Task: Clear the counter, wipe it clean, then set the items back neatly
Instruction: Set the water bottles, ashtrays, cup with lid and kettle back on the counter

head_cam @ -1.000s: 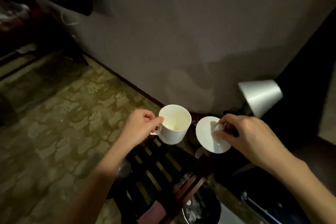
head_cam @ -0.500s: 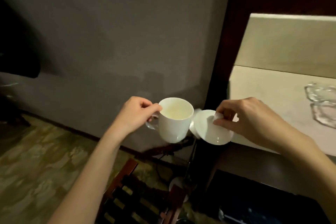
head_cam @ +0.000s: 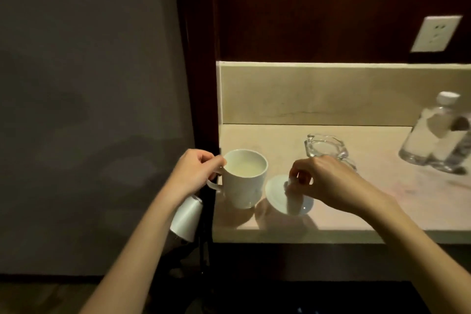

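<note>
My left hand point(head_cam: 195, 173) grips the handle of a white mug point(head_cam: 244, 180), held upright just above the left front corner of the beige counter point(head_cam: 382, 201). The mug looks empty inside. To its right, my right hand point(head_cam: 323, 181) pinches the knob of a white round lid point(head_cam: 277, 195), tilted and hovering close over the counter top. Mug and lid sit side by side without touching.
A clear glass ashtray point(head_cam: 327, 149) stands behind my right hand. Two clear water bottles point(head_cam: 438, 135) stand at the right edge. A wall socket point(head_cam: 435, 37) sits on the dark wood panel above. A silver lamp shade point(head_cam: 186, 219) hangs below the counter's left end.
My view has swung right from the floor and rack to the counter. Both hands carried the mug and lid along and now hold them low over the counter's left corner.
</note>
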Tool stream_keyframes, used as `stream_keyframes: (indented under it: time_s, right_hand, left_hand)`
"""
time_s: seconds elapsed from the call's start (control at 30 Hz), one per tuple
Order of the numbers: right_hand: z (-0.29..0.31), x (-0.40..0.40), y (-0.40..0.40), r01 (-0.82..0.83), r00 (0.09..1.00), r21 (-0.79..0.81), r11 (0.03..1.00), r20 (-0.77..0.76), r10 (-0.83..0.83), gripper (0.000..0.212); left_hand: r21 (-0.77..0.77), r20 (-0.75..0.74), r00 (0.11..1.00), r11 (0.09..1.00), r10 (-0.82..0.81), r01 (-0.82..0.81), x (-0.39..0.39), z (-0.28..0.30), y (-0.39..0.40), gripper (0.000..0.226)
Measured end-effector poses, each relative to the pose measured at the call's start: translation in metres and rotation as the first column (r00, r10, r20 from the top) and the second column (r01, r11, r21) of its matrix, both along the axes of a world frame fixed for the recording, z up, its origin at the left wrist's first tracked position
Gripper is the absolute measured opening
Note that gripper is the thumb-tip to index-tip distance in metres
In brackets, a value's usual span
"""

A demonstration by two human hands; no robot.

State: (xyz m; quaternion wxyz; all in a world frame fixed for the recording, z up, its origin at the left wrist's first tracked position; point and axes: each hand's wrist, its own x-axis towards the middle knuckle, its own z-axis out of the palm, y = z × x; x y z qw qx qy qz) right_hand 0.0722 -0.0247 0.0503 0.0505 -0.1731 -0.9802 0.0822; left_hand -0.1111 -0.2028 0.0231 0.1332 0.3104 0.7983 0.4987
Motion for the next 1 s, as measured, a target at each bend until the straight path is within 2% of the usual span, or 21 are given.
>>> stream_keyframes:
  time_s: [0.23, 0.43, 0.53, 0.87, 1.0]
  right_hand:
    - [-0.010, -0.030, 0.074, -0.080, 0.995, 0.079, 0.994, 0.062, 0.075, 0.011]
    - [-0.029, -0.058, 0.106, -0.146, 0.987, 0.028, 0.989, 0.070, 0.144, 0.007]
    - [-0.036, -0.065, 0.112, -0.167, 0.984, 0.009, 0.986, 0.070, 0.166, 0.008]
    - [-0.043, -0.073, 0.114, -0.146, 0.987, -0.004, 0.989, 0.075, 0.146, 0.013]
    - [-0.039, -0.068, 0.106, -0.108, 0.993, 0.019, 0.994, 0.039, 0.107, 0.023]
  left_hand:
    - [-0.004, 0.051, 0.996, 0.997, 0.077, -0.077, -0.015, -0.016, 0.073, 0.025]
    - [0.004, 0.056, 0.983, 0.984, 0.177, -0.178, -0.028, -0.020, 0.100, 0.038]
    - [0.019, 0.068, 0.976, 0.978, 0.206, -0.208, -0.031, -0.022, 0.104, 0.034]
    - [0.014, 0.081, 0.986, 0.989, 0.143, -0.145, -0.035, -0.022, 0.099, 0.030]
    - [0.029, 0.150, 0.986, 0.997, 0.073, -0.078, -0.036, -0.021, 0.092, 0.031]
